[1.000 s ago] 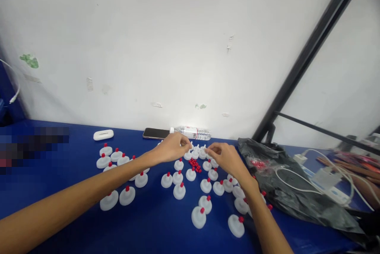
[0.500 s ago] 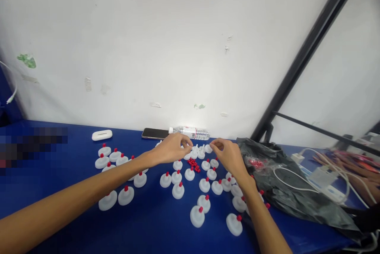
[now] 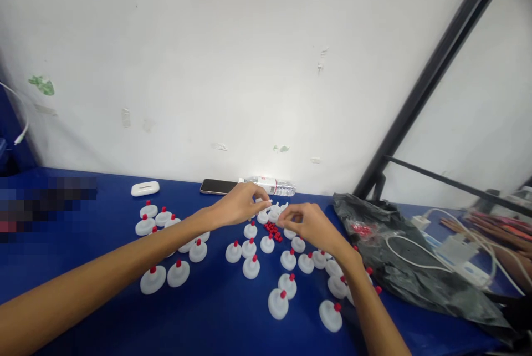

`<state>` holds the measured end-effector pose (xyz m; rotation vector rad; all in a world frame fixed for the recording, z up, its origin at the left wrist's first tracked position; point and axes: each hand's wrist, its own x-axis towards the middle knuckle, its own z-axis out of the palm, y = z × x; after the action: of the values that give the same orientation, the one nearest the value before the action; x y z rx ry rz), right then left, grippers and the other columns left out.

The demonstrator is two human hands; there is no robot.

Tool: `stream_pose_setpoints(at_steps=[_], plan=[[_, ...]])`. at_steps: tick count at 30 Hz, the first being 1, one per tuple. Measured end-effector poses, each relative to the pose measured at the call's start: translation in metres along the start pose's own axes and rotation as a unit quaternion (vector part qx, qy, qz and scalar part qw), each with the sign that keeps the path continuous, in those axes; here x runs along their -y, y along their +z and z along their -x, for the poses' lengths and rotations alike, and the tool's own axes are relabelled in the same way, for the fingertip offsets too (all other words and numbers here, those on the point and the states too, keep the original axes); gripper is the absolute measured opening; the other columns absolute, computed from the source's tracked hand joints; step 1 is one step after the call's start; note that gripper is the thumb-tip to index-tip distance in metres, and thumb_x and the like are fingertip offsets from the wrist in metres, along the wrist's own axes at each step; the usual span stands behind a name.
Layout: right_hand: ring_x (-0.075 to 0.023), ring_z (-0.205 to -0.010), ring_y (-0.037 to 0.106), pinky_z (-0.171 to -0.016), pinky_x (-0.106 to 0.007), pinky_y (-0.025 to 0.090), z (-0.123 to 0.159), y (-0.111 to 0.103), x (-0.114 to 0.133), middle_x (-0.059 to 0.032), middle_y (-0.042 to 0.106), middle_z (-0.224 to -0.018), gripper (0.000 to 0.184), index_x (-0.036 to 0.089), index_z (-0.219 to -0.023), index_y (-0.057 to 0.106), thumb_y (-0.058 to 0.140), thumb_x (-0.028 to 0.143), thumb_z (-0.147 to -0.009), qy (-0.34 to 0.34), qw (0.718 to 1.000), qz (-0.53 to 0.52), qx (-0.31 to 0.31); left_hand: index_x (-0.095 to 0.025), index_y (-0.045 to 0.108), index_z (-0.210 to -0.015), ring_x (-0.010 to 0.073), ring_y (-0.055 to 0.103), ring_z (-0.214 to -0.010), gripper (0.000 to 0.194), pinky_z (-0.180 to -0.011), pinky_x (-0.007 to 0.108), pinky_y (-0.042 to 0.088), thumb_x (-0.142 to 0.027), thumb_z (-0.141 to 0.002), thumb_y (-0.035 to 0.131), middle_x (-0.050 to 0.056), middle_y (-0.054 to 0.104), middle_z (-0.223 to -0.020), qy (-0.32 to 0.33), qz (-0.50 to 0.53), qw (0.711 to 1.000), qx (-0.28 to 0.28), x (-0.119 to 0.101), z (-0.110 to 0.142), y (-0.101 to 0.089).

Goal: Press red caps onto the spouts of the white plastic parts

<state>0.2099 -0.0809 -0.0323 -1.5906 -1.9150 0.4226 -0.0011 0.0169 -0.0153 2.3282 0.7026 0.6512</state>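
Observation:
My left hand (image 3: 243,203) reaches over the back of the group, with its thumb and fingers closed around a white nozzle lid (image 3: 270,201); only the lid's pale tip shows past the fingertips. My right hand (image 3: 305,224) is bent in a pinch at the right side of a small pile of loose red caps (image 3: 272,230). What its fingertips hold, if anything, is too small to make out. Behind the pile stand several white nozzle lids without red tips (image 3: 274,213). Around both arms are many white lids with red caps on their spouts, such as a front one (image 3: 278,304).
A phone (image 3: 218,186) and a clear bottle (image 3: 274,184) lie along the wall. A white oblong case (image 3: 145,188) is at left. Right of my arm are a dark plastic bag (image 3: 399,267), a clear packet of red pieces (image 3: 361,229), and white cables with a power strip (image 3: 459,259).
My right hand has moved left and toward me, to the red caps. My left hand has barely shifted, and a white tip now shows at its fingers.

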Motion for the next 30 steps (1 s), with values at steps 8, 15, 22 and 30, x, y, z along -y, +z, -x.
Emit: stream_pose_setpoints(at_steps=[8,15,22,30], plan=[[-0.0187,-0.068,0.069,-0.062,-0.027,0.043,-0.002,0.006,-0.010,0.0041,0.080,-0.074,0.008,0.030,-0.074,0.081,0.078,0.023,-0.077,0.011,0.993,0.072,0.092,-0.014,0.075,-0.112,0.0243,0.073,-0.064,0.034,-0.063,0.031,0.051,-0.038,-0.092,0.061,0.006,0.076,-0.074,-0.029,-0.006,1.000,-0.002,0.002,-0.001,0.002],[-0.0190,-0.073,0.073,-0.063,-0.026,0.045,0.000,0.003,-0.009,0.0048,0.081,-0.078,0.012,0.030,-0.080,0.079,0.074,0.020,-0.077,0.021,0.992,0.075,0.098,-0.011,0.072,-0.123,0.0261,0.073,-0.069,0.043,-0.068,0.032,0.052,-0.022,-0.082,0.067,0.005,0.074,-0.070,-0.043,-0.017,0.999,0.003,0.000,-0.001,0.001],[-0.0196,-0.070,0.075,-0.060,-0.025,0.047,0.004,0.001,-0.008,0.0042,0.080,-0.075,0.020,0.029,-0.083,0.077,0.070,0.011,-0.075,0.030,0.992,0.053,0.108,-0.014,0.074,-0.122,0.0259,0.073,-0.074,0.042,-0.071,0.032,0.052,-0.025,-0.082,0.067,0.008,0.076,-0.085,-0.034,-0.026,0.999,0.001,0.002,-0.001,0.003],[-0.0178,-0.079,0.069,-0.074,-0.030,0.052,0.001,-0.003,0.004,0.0003,0.076,-0.091,0.022,0.028,-0.112,0.071,0.063,0.030,-0.092,-0.027,0.999,-0.031,-0.010,-0.020,0.076,-0.118,0.0276,0.071,-0.094,0.039,-0.077,0.031,0.051,-0.031,-0.081,0.069,0.009,0.075,-0.112,-0.007,-0.030,1.000,0.004,0.006,-0.002,0.006]])
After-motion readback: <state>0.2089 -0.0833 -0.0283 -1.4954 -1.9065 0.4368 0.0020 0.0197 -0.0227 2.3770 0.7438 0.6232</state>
